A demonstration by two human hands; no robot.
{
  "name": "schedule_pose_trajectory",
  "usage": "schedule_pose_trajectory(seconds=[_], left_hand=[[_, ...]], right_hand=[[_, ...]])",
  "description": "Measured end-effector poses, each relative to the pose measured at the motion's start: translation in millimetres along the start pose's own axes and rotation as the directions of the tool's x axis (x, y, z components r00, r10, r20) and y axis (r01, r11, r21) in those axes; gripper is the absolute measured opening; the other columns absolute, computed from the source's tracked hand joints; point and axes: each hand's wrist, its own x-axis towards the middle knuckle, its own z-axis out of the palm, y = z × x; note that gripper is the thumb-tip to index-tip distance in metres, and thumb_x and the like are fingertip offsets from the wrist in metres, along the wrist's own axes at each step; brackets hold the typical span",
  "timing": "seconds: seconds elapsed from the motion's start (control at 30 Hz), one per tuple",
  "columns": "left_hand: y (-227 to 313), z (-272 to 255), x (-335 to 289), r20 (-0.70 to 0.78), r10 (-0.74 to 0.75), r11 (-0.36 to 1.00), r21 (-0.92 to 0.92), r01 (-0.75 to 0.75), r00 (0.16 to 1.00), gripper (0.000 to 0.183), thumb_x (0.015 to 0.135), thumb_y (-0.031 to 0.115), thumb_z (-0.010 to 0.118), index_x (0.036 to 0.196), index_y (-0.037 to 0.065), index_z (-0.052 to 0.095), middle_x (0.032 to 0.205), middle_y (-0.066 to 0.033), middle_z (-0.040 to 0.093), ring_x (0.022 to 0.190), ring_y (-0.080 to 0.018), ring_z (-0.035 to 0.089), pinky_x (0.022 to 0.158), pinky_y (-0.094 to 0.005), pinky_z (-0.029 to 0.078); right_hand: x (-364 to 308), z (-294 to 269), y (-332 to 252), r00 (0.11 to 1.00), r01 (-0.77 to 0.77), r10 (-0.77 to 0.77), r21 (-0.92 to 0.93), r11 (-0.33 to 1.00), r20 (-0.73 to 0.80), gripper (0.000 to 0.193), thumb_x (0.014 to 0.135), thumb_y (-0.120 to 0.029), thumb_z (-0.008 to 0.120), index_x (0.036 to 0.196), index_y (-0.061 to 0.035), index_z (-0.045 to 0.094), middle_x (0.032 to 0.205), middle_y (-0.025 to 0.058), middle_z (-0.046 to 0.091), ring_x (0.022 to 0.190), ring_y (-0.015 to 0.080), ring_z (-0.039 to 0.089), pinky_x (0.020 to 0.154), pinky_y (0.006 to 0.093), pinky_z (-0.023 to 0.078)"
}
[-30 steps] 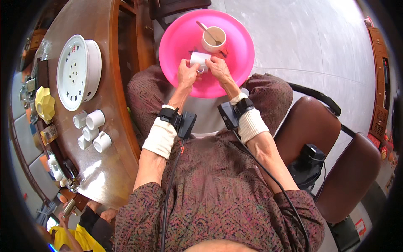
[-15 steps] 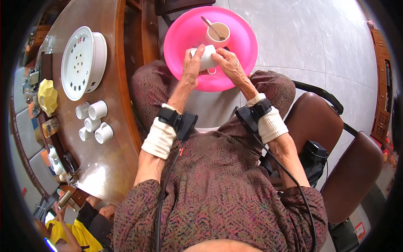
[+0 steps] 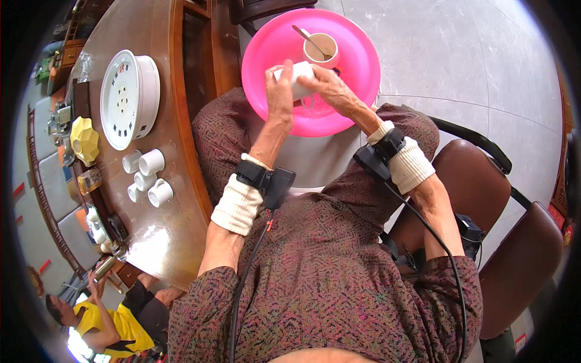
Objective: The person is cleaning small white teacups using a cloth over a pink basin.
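A small white mug (image 3: 297, 78) is held between my two hands above a pink round tray (image 3: 261, 60). My left hand (image 3: 279, 94) grips the mug from the left, thumb near its top. From the right, my right hand (image 3: 334, 91) is closed over the mug's side, its fingertips slightly blurred. The mug's handle points toward me, below the fingers. Just beyond the mug, a white cup (image 3: 314, 57) stands on the pink tray with a metal spoon (image 3: 307, 36) leaning in it. Something small and dark beside that cup is mostly hidden by my right hand.
On the wooden table (image 3: 172, 242) to my left stand several white mugs (image 3: 152, 162), a round white tea tray (image 3: 118, 100) and a yellow faceted object (image 3: 85, 140). Brown chairs (image 3: 463, 187) stand at my right. A person in yellow (image 3: 112, 327) sits beyond the table's near-left end.
The whole view has shifted, so most things sit farther right. My right hand has turned across the mug's side; both hands still hold it over the pink tray.
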Motion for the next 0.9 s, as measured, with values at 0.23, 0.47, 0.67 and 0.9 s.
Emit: schedule_pose_trajectory(seconds=[0.23,0.47,0.67,0.9], left_hand=[[-1.1,11.8,-1.9,-0.094,0.057,0.998,0.019,-0.056,0.994,0.046,0.086,0.039,0.053,0.109,0.001,0.041,0.095,-0.0157,0.052,0.080,-0.0220,0.055,0.059,-0.0335,0.049],[-20.3,23.3,-21.6,0.048,0.656,0.613,0.548,-0.569,0.753,0.044,0.087,0.035,0.055,0.113,0.003,0.040,0.105,-0.0170,0.045,0.096,-0.0259,0.049,0.081,-0.0371,0.043],[8.1,9.8,-14.8,0.060,0.104,0.984,0.137,-0.112,0.993,0.042,0.090,0.040,0.047,0.119,0.011,0.037,0.109,-0.0121,0.048,0.094,-0.0241,0.052,0.068,-0.0385,0.052],[28.0,-11.6,3.8,0.052,-0.336,0.940,-0.036,0.338,0.940,0.049,0.090,0.051,0.037,0.111,0.011,0.054,0.100,-0.0090,0.060,0.087,-0.0250,0.059,0.068,-0.0459,0.050]], right_hand=[[5.4,11.7,6.5,0.974,0.067,-0.077,-0.053,0.996,-0.212,0.026,0.083,-0.023,0.059,0.087,0.0033,0.057,0.076,0.0059,0.059,0.060,0.0119,0.054,0.051,0.0260,0.044],[2.3,-3.1,-3.3,0.949,-0.143,0.240,0.400,0.905,-0.205,0.038,0.088,-0.036,0.049,0.088,0.0001,0.060,0.074,0.0059,0.059,0.061,0.0135,0.055,0.049,0.0273,0.042],[-2.4,-3.5,-2.6,0.987,0.119,-0.130,-0.101,0.988,-0.100,0.040,0.089,-0.035,0.048,0.096,0.0032,0.058,0.083,0.0100,0.061,0.072,0.0162,0.057,0.060,0.0286,0.046],[-10.1,12.6,0.9,0.944,0.329,-0.325,-0.236,0.914,0.058,0.028,0.088,-0.021,0.053,0.097,0.0056,0.054,0.076,0.0112,0.056,0.071,0.0156,0.056,0.063,0.0298,0.046]])
